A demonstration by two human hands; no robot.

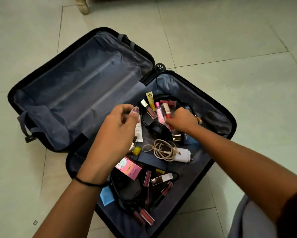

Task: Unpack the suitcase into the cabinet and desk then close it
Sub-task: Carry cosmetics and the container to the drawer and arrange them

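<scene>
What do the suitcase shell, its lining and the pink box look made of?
Suitcase shell: likely hard moulded plastic, dark, slight gloss; the rim holds a rigid curve. Lining: thin grey-blue synthetic fabric, probably; it creases and has a faint sheen. Pink box: printed card by the look, with crisp folded edges and a smooth face.

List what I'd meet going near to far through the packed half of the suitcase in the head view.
Lip gloss tubes at the near edge → pink box → coiled cable → black headphone ear cup → yellow tube at the far end. Overlapping items are left out.
</scene>
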